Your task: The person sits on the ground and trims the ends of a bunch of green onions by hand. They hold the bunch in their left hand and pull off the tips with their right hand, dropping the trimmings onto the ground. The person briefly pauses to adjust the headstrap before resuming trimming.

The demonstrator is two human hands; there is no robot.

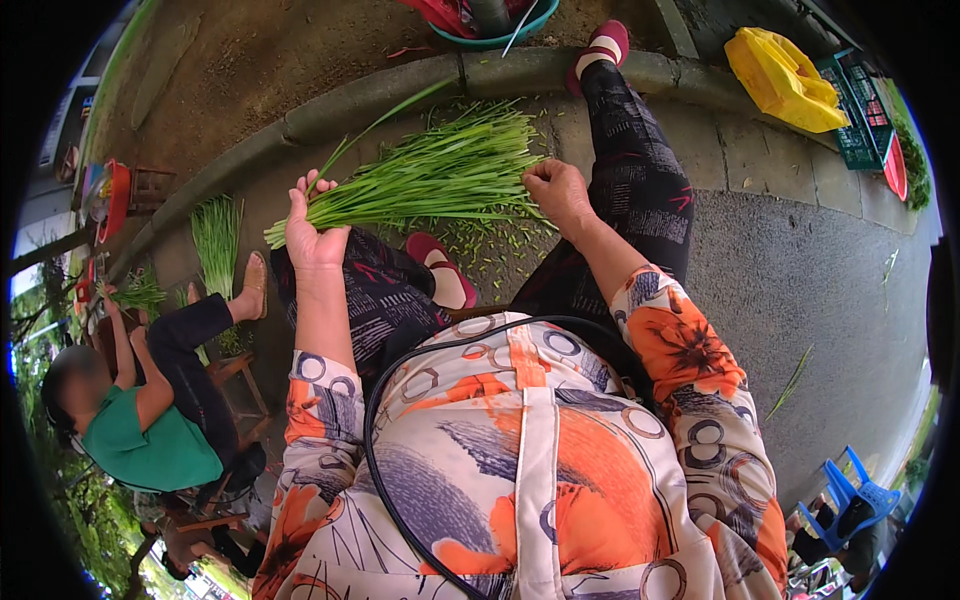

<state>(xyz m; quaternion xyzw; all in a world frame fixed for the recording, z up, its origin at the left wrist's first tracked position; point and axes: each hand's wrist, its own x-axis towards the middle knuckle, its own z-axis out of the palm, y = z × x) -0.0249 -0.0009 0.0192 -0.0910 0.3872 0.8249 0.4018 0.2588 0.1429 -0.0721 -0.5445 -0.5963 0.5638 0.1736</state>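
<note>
My left hand (316, 226) holds a thick bundle of long green leafy stalks, possibly garlic chives (435, 180), around its pale cut ends, with the palm turned up. The bundle spreads to the right, and one longer leaf sticks up from it. At the bundle's far right tips is my right hand (556, 193), its thumb and fingers pinched together; whether a leaf tip is between them cannot be told. Beneath the bundle, short cut green pieces (491, 259) lie scattered on the pavement between my shoes.
A curb (360, 94) curves ahead, with a teal basin (495, 37) beyond it. A yellow plastic bag (784, 79) and a green crate (862, 146) stand at upper right. At left, a seated person in green (161, 442) handles greens near another bundle (217, 244). A blue stool (855, 499) is at lower right.
</note>
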